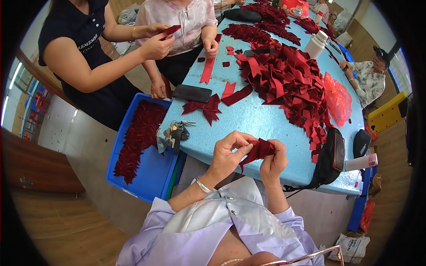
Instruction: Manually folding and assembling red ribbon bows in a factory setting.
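While a co-worker in a dark top (66, 37) holds a small red strip (172, 30) at far left, a blue bin (153, 181) part-filled with red bows (140, 137) sits beside the table (242, 117). Second co-worker in a patterned top (175, 20) stands past the bin. Keys (179, 132) on the near-left corner; dark phone (192, 93) behind them, one loose bow (206, 107) just beside it. Left hand (228, 155), bracelet (203, 185) at the wrist: thumb and fingers pinched on one end of the ribbon piece (257, 152). Ribbon piece is up between the hands, over the near table edge, one tip hanging. Right hand (273, 162): fingertips clamped on the other end. Hands close, ribbon bridging them. Big heap of red pieces (288, 84) behind, then white bottle (315, 45), black pouch (329, 159) at the edge, red plastic bag (338, 99), pale pink bottle (360, 162). Far right: person in a cap (370, 82) across the table.
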`<state>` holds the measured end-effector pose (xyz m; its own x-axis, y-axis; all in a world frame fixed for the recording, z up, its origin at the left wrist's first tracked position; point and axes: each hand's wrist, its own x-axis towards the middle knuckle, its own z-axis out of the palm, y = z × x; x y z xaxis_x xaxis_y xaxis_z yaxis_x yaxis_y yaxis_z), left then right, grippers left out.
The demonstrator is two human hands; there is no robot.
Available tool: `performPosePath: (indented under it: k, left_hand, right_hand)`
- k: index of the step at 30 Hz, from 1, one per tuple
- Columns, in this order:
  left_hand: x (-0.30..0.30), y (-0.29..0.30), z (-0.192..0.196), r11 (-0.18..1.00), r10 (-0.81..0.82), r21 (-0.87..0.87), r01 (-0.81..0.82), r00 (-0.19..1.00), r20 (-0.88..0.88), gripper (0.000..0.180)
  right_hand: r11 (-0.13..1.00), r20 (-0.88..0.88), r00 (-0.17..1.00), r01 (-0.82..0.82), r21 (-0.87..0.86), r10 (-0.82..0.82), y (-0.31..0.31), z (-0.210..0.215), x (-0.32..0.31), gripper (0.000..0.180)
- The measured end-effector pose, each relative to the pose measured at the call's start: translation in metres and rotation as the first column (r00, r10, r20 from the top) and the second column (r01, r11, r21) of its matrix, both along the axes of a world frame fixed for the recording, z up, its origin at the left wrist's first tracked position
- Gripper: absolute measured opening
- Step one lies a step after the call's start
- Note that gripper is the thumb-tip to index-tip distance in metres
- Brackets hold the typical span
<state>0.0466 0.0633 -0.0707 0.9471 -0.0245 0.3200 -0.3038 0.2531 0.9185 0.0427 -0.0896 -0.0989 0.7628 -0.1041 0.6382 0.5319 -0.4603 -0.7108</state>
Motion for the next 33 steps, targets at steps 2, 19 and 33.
performPosePath:
  k: [2, 19, 33]
  left_hand:
    - [0.0, 0.003, 0.004, 0.977, -0.11, -0.195, 0.083, 0.986, -0.129, 0.011]
    - [-0.002, -0.001, -0.008, 0.997, 0.031, 0.069, -0.023, 0.991, -0.126, 0.008]
    - [0.002, -0.007, -0.002, 0.966, 0.142, 0.189, -0.179, 0.97, 0.196, 0.012]
  right_hand:
    - [0.998, 0.101, 0.995, 0.005, -0.066, 0.002, 0.003, 0.005, 0.002, 0.022]
    - [1.0, 0.082, 0.997, -0.003, 0.021, 0.002, 0.007, -0.002, 0.001, 0.023]
    - [0.958, -0.152, 0.981, -0.079, 0.276, 0.125, 0.006, 0.006, 0.003, 0.021]
